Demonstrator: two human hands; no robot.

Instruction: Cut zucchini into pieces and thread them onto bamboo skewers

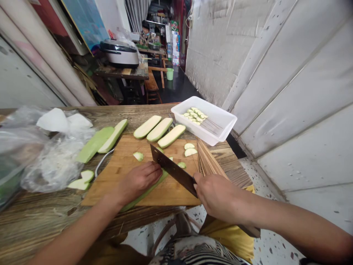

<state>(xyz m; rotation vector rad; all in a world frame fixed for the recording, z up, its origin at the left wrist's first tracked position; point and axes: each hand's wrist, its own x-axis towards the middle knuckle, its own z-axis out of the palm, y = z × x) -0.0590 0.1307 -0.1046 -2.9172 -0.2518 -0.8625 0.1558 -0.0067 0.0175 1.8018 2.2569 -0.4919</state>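
Observation:
My right hand (217, 191) is closed round the handle of a cleaver (175, 170), its dark blade slanting across the wooden cutting board (124, 160). Under the curled fingers of my left hand (142, 180), a length of light green zucchini (146, 194) is pressed to the board, right beside the blade. Cut pieces lie around it: a chunk (138, 156) left of the blade and two pale slices (190, 149) at the board's right. Three zucchini halves (159, 129) rest cut side up at the board's far edge. The blade hides part of the zucchini's cut end.
A white plastic tray (217, 119) at the back right holds skewered slices (195, 115). Bamboo skewers (208, 158) lie fanned beside the board. More halves (113, 136), plastic bags (52, 158) and offcuts (82, 180) are at left. Beyond stands a rice cooker (121, 53); a person (147, 35) sits further back.

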